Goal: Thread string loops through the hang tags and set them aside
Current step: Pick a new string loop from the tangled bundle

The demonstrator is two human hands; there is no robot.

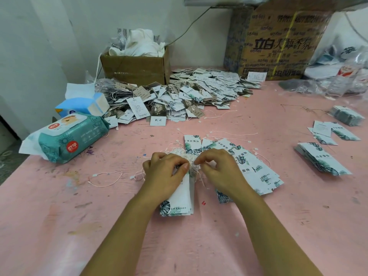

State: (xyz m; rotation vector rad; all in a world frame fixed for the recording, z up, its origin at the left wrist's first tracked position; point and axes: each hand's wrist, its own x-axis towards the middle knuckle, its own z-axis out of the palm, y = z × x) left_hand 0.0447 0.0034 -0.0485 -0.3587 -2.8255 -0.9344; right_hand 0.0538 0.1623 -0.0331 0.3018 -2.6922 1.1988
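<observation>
My left hand (166,172) grips the top of a small stack of white hang tags (180,204) with green leaf print, held flat on the pink table (59,216). A tangle of white string loops (184,154) lies just beyond my fingers. My right hand (218,166) pinches a string between thumb and forefinger, right beside the left thumb. A fanned row of the same tags (256,170) lies under and to the right of my right hand.
A big heap of strung tags (179,96) fills the back of the table before a small cardboard box (135,68) and a large carton (278,40). A wet-wipes pack (69,136) and tissue pack (83,105) lie left. Tag stacks (322,161) sit right. Loose strings (107,178) lie left.
</observation>
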